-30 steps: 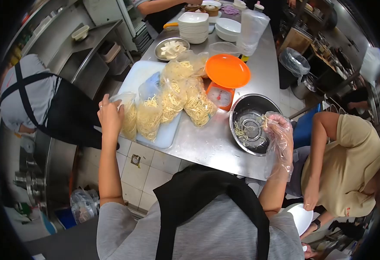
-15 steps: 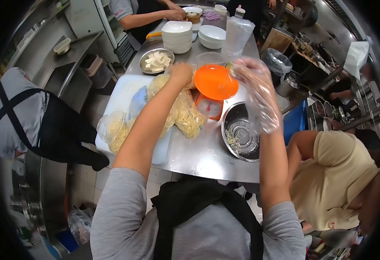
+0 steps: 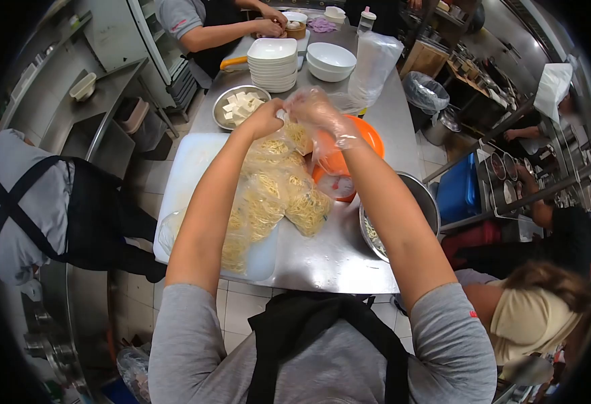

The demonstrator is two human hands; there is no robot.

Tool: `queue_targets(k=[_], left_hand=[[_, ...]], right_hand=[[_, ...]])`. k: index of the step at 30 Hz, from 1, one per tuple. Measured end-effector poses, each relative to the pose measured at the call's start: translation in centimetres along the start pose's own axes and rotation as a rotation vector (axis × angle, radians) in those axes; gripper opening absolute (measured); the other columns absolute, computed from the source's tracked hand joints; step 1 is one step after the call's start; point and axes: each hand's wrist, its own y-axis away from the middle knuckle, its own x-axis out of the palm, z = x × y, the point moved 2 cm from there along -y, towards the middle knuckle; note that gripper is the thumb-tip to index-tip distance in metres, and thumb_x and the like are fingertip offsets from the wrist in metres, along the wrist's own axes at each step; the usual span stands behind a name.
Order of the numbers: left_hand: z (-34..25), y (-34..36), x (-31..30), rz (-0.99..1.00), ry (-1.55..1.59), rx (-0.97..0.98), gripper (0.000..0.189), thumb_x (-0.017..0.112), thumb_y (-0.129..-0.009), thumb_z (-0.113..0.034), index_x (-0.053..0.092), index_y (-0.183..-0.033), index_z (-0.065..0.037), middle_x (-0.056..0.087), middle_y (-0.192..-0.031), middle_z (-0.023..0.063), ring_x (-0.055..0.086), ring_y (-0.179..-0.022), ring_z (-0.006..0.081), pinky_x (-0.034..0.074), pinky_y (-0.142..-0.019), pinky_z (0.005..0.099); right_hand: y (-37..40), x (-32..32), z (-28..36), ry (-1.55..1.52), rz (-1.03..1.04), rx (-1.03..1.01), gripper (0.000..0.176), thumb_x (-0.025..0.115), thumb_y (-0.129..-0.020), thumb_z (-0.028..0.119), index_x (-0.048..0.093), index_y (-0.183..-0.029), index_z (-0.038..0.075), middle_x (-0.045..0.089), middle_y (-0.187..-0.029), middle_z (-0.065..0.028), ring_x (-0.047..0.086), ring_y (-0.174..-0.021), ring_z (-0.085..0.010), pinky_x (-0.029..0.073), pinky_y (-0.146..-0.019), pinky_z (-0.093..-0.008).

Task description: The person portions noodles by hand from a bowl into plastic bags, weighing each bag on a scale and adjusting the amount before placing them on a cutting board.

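Observation:
My bare left hand [image 3: 266, 120] is closed on the top of a clear plastic bag of noodles [image 3: 298, 137]. My right hand [image 3: 312, 111], in a loose clear plastic glove, is at the same bag top, close beside the left; its fingertips are hard to make out. Below my hands, several bags of noodles [image 3: 265, 202] lie over the white cutting board [image 3: 191, 158] and the steel table. An orange plate [image 3: 368, 137] rests on an orange scale [image 3: 336, 186], partly behind my right hand. The steel bowl [image 3: 424, 195] with some noodles is partly under my right forearm.
A steel bowl of white cubes [image 3: 241, 106] stands beyond the board, near stacked white bowls [image 3: 272, 62], round bowls [image 3: 331, 60] and a pile of plastic bags [image 3: 375, 67]. A co-worker's hands [image 3: 272, 24] are at the far end. Other people stand left and right.
My right hand has moved left from beyond the orange plate to beside my left hand, at the bag top. The view has shifted, and the co-worker at the right sits lower in it.

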Motion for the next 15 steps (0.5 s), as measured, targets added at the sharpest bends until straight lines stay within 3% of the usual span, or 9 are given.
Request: queue_targets(k=[1, 3, 8, 9, 10, 11, 12, 13, 15], left_hand=[[-0.8, 0.1, -0.5, 0.000, 0.001, -0.003, 0.045, 0.053, -0.064, -0.001, 0.054, -0.110, 0.000, 0.058, -0.097, 0.0104, 0.054, -0.080, 0.0180, 0.045, -0.073, 0.0275], [-2.2, 0.4, -1.5, 0.092, 0.025, -0.075, 0.045, 0.052, -0.065, 0.000, 0.055, -0.111, -0.001, 0.058, -0.101, 0.0105, 0.055, -0.079, 0.0172, 0.046, -0.070, 0.0282], [-2.5, 0.1, -2.0, 0.128, -0.101, -0.083, 0.047, 0.054, -0.065, -0.003, 0.055, -0.112, 0.003, 0.060, -0.105, 0.0119, 0.060, -0.085, 0.0185, 0.048, -0.075, 0.0298], [-2.7, 0.1, -2.1, 0.149, -0.133, -0.095, 0.042, 0.057, -0.067, -0.006, 0.058, -0.109, 0.000, 0.060, -0.105, 0.0141, 0.060, -0.086, 0.0213, 0.047, -0.077, 0.0316], [-2.2, -0.4, -2.1, 0.119, -0.418, -0.006, 0.031, 0.061, -0.069, -0.011, 0.063, -0.098, -0.003, 0.059, -0.106, 0.0173, 0.061, -0.087, 0.0271, 0.047, -0.079, 0.0343], [-8.0, 0.6, -3.0, 0.171, -0.599, -0.137, 0.020, 0.065, -0.070, -0.016, 0.065, -0.087, -0.005, 0.059, -0.103, 0.0184, 0.059, -0.087, 0.0308, 0.046, -0.079, 0.0379], [-10.3, 1.5, -3.3, 0.046, -0.715, 0.025, 0.016, 0.064, -0.071, -0.015, 0.065, -0.083, -0.004, 0.061, -0.094, 0.0166, 0.059, -0.085, 0.0309, 0.046, -0.076, 0.0389], [-13.0, 2.5, -3.5, -0.064, -0.701, 0.165, 0.013, 0.062, -0.073, -0.012, 0.064, -0.082, -0.003, 0.061, -0.088, 0.0157, 0.059, -0.082, 0.0314, 0.046, -0.072, 0.0384], [-18.5, 5.6, -2.6, -0.002, -0.377, 0.225, 0.013, 0.058, -0.076, -0.009, 0.061, -0.085, 0.000, 0.061, -0.081, 0.0129, 0.059, -0.073, 0.0245, 0.046, -0.066, 0.0330]], right_hand=[[-0.7, 0.5, -0.8, -0.001, 0.003, 0.000, 0.024, 0.066, -0.069, 0.006, 0.062, -0.092, -0.002, 0.063, -0.079, -0.0110, 0.062, -0.070, -0.0165, 0.050, -0.064, -0.0289], [-1.3, 1.4, -2.1, 0.547, 0.070, -0.098, 0.025, 0.066, -0.070, 0.011, 0.063, -0.094, 0.003, 0.063, -0.079, -0.0076, 0.060, -0.068, -0.0148, 0.049, -0.061, -0.0276], [1.9, -3.9, 0.3, 0.164, 0.100, -0.209, 0.031, 0.066, -0.073, 0.024, 0.063, -0.097, 0.004, 0.061, -0.073, -0.0047, 0.058, -0.064, -0.0122, 0.047, -0.057, -0.0260], [3.4, -6.0, 0.8, -0.110, 0.111, -0.156, 0.027, 0.065, -0.075, 0.026, 0.063, -0.091, 0.004, 0.059, -0.066, -0.0029, 0.055, -0.059, -0.0102, 0.046, -0.054, -0.0244], [7.4, -8.4, 3.9, -0.020, -0.032, -0.051, 0.022, 0.065, -0.077, 0.026, 0.064, -0.083, 0.005, 0.057, -0.061, -0.0014, 0.054, -0.055, -0.0089, 0.044, -0.051, -0.0232], [10.5, -10.0, 4.4, -0.017, -0.051, -0.009, 0.022, 0.065, -0.077, 0.026, 0.064, -0.083, 0.005, 0.057, -0.061, -0.0014, 0.054, -0.055, -0.0089, 0.044, -0.051, -0.0232], [13.5, -11.8, 4.0, 0.084, -0.046, 0.042, 0.022, 0.064, -0.077, 0.026, 0.065, -0.082, 0.005, 0.057, -0.062, -0.0020, 0.054, -0.055, -0.0087, 0.043, -0.050, -0.0230], [16.2, -13.1, 3.2, 0.182, -0.033, 0.088, 0.021, 0.064, -0.078, 0.027, 0.065, -0.081, 0.006, 0.058, -0.062, -0.0026, 0.054, -0.055, -0.0085, 0.043, -0.050, -0.0229], [20.7, -12.5, -2.1, 0.127, 0.105, 0.374, 0.026, 0.063, -0.079, 0.027, 0.066, -0.088, 0.003, 0.063, -0.069, -0.0064, 0.059, -0.063, -0.0118, 0.048, -0.059, -0.0261]])
